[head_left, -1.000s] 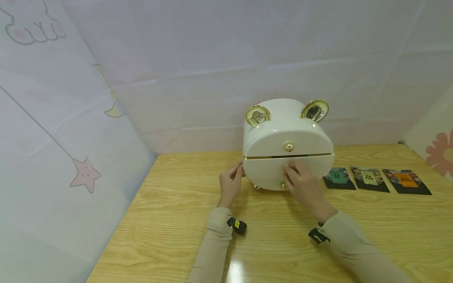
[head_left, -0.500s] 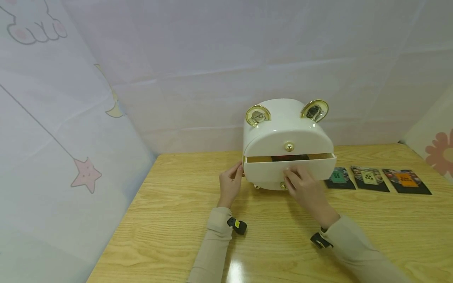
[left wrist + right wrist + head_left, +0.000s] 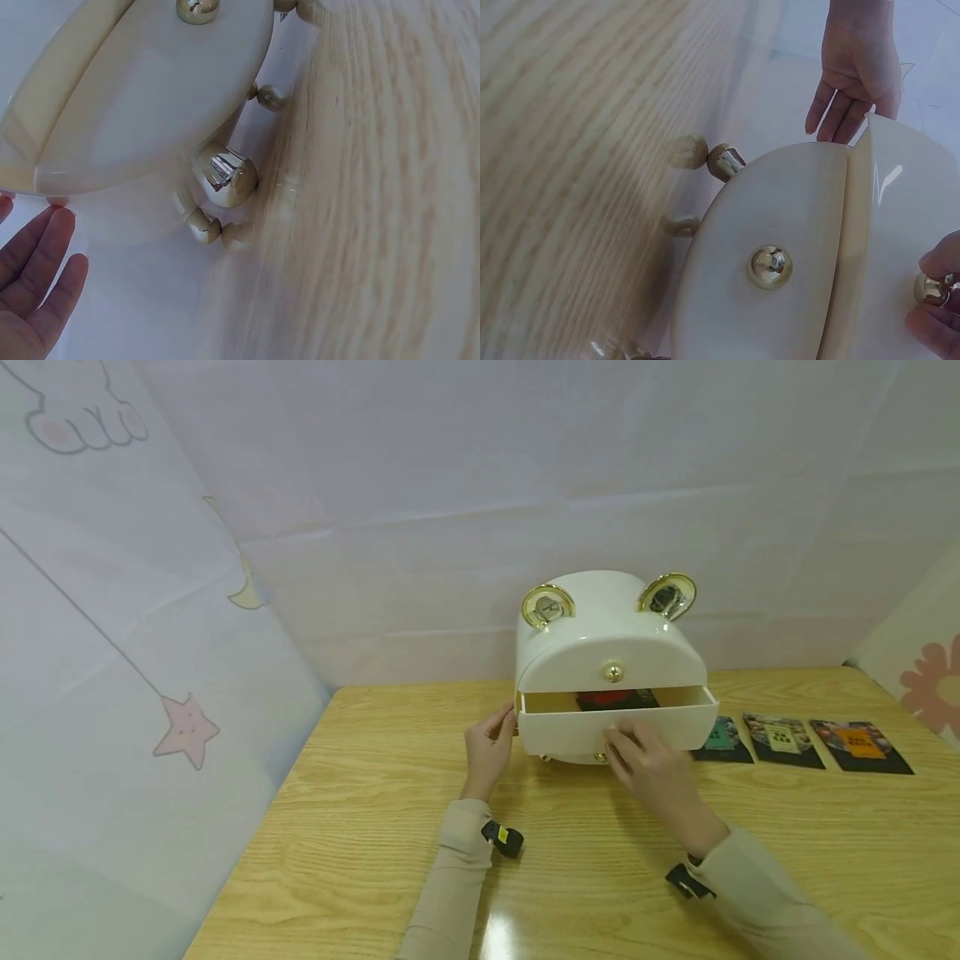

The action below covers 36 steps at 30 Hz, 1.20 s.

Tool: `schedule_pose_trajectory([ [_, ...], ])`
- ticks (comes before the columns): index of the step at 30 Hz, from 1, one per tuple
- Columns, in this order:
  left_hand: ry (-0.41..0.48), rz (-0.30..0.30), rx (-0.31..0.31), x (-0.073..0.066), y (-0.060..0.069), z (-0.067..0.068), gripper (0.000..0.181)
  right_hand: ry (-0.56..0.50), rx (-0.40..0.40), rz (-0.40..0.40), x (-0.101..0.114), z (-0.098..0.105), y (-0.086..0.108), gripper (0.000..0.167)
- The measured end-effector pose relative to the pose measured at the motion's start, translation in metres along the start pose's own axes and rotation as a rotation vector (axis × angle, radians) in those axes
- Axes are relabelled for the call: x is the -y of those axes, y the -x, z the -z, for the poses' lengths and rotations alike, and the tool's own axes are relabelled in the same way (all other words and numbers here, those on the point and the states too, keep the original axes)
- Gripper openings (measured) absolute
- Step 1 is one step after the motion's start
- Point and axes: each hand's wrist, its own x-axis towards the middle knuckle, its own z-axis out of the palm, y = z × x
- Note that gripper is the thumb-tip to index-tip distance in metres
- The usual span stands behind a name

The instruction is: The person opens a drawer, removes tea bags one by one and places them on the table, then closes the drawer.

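Observation:
A white rounded drawer box (image 3: 592, 610) with gold-rimmed ears stands on the table. Its middle drawer (image 3: 555, 735) is partly pulled out, showing a dark and red flat packet (image 3: 617, 699) inside. With thumb and fingers my right hand (image 3: 660, 772) pinches that drawer's gold knob (image 3: 930, 289), plainly seen in the right wrist view. My left hand (image 3: 487, 758) is at the box's left side; in the left wrist view its fingers (image 3: 52, 244) are fairly straight, tips against the box. The lower drawer (image 3: 761, 322) stays closed, with its own gold knob (image 3: 770, 266).
Three dark packets lie in a row right of the box, with green (image 3: 722, 737), pale yellow (image 3: 783, 740) and orange (image 3: 861, 743) labels. The wooden table (image 3: 360, 835) meets a fabric-covered wall (image 3: 420, 593) behind. Small gold feet (image 3: 225, 176) raise the box.
My right hand has drawn the middle drawer outward toward me, from a narrow slit to a wider opening, uncovering the packet inside. The left hand has kept its place.

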Motion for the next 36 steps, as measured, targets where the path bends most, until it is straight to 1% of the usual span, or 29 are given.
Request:
schedule_pose_trajectory([
  [5,-0.023,0.023,0.009,-0.002,0.000,0.000,0.027,-0.001,0.011,0.013,0.002,0.005,0.000,0.040],
  [9,-0.016,0.034,0.013,-0.004,0.000,0.000,0.027,0.002,0.017,0.018,0.004,0.008,0.001,0.041],
  [11,-0.009,0.030,0.012,-0.005,-0.001,0.000,0.027,-0.001,0.006,0.023,0.004,0.008,0.001,0.042],
  [19,-0.026,0.003,0.022,-0.004,0.000,0.001,0.027,-0.014,0.003,0.033,0.007,0.012,0.002,0.046],
  [23,-0.028,-0.001,0.019,-0.003,-0.001,0.001,0.026,-0.021,0.005,0.036,0.010,0.014,0.002,0.045],
  [30,-0.031,-0.016,0.015,-0.003,-0.001,0.001,0.025,0.007,0.068,0.032,0.013,0.021,0.004,0.043],
  [33,-0.033,-0.026,0.014,-0.002,-0.001,0.001,0.025,0.002,0.050,0.040,0.014,0.022,0.004,0.043],
  [36,-0.032,-0.022,0.016,-0.002,-0.001,0.001,0.025,-0.004,0.026,0.050,0.016,0.023,0.004,0.045],
])
